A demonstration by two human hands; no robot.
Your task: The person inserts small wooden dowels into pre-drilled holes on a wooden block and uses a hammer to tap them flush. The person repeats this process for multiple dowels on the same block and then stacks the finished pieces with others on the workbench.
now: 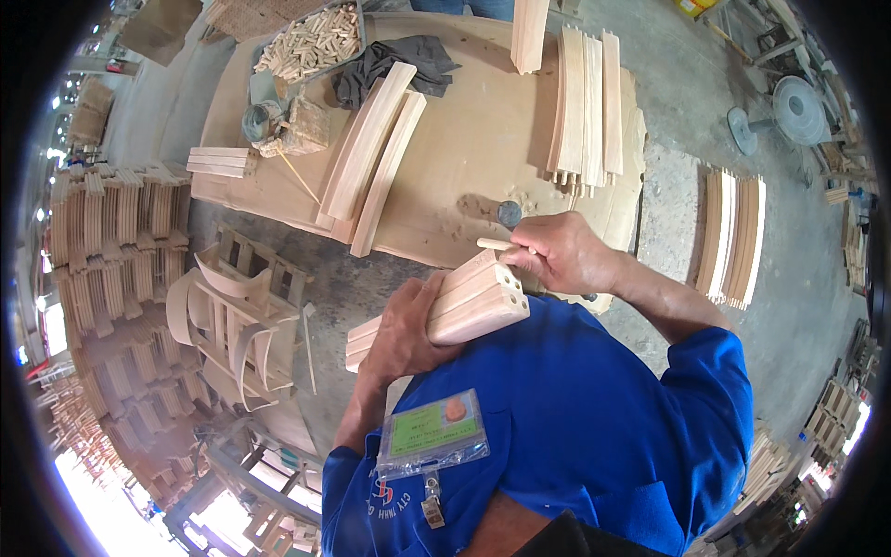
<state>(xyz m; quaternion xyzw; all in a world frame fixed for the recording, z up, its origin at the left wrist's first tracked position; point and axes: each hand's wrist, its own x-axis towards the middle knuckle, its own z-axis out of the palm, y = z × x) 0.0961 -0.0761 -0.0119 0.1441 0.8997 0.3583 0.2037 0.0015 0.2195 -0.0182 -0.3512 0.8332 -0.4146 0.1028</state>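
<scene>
My left hand (406,325) is wrapped round a small bundle of pale wooden slats (478,308), held against my body. Round holes show in the slats' right-hand ends. Just beyond those ends, my right hand (568,252) pinches a thin wooden stick (495,244), which points left over the bundle's upper edge. Its other end is hidden by my fingers. Past my right hand, a dark round object (510,214) rests on the cardboard-covered table (464,162). To its right lies a row of slats (583,111) with dowels sticking out of their near ends.
Curved slats (376,153) lie on the table's left part, near a dark cloth (394,70), a tray of dowels (311,45) and a pot (261,122). Slats stand on the floor at right (730,237). Curved wooden frames (243,320) are at left. A fan (800,110) stands far right.
</scene>
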